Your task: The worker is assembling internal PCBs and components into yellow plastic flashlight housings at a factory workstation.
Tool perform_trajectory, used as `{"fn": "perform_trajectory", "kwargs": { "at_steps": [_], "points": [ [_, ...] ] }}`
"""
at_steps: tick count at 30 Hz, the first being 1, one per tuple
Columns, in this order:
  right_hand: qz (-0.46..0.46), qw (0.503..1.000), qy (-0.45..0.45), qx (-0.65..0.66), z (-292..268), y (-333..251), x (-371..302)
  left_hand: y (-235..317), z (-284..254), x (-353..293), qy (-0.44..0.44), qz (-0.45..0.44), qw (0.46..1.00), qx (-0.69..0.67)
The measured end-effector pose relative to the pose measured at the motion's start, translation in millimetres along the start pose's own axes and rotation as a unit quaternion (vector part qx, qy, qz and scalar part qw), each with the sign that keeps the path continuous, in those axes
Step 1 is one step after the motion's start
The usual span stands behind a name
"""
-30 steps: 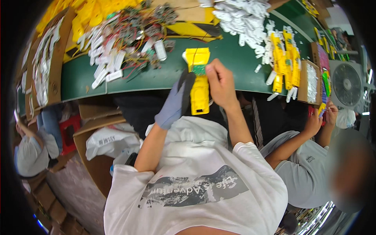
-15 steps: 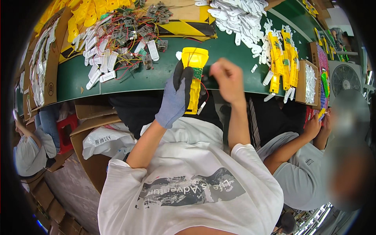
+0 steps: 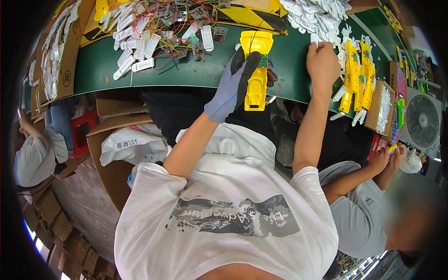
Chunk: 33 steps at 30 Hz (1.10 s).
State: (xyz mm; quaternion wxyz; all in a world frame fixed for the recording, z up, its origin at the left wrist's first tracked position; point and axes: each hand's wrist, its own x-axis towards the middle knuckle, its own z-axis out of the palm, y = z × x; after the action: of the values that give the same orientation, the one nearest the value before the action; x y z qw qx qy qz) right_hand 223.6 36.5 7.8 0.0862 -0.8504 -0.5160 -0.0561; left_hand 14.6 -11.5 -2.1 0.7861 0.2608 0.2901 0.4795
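Observation:
My left hand [image 3: 232,81], in a blue-grey glove with dark fingers, is closed around a yellow plastic flashlight housing [image 3: 256,91]. The housing's wide end points away from me. A small green circuit board [image 3: 264,61] sits in it, with a red wire [image 3: 275,80] hanging off to the right. Bare and reaching forward to the right, my right hand [image 3: 323,67] pinches a white plastic piece [image 3: 315,38] at the near edge of the white-piece pile [image 3: 312,16]. Part of that piece is hidden by my fingers.
Wired circuit boards and white cases [image 3: 151,42] lie heaped at the left of the green table [image 3: 100,65]. Several yellow housings [image 3: 357,74] lie at the right, beside a box of small white parts [image 3: 383,109]. A co-worker [image 3: 359,200] sits to my right.
My right hand has moved from beside the housing out to the right, onto a white piece at the pile. The left hand still holds the housing; the whole view has shifted.

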Motion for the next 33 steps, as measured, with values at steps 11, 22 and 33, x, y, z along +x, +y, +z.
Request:
{"fn": "perform_trajectory", "kwargs": {
  "at_steps": [11,22,33],
  "points": [
    [-0.073,0.819,-0.062,0.566,-16,-5,-55,-5,-1,1,-0.018,0.018,0.999,0.036],
    [-0.217,0.777,-0.103,0.583,-13,-7,-89,-10,0,-2,0.043,0.066,0.992,0.098],
    [-0.283,0.876,0.045,0.387,-20,-5,-101,-20,7,4,0.068,0.173,0.951,0.245]
  ]
}}
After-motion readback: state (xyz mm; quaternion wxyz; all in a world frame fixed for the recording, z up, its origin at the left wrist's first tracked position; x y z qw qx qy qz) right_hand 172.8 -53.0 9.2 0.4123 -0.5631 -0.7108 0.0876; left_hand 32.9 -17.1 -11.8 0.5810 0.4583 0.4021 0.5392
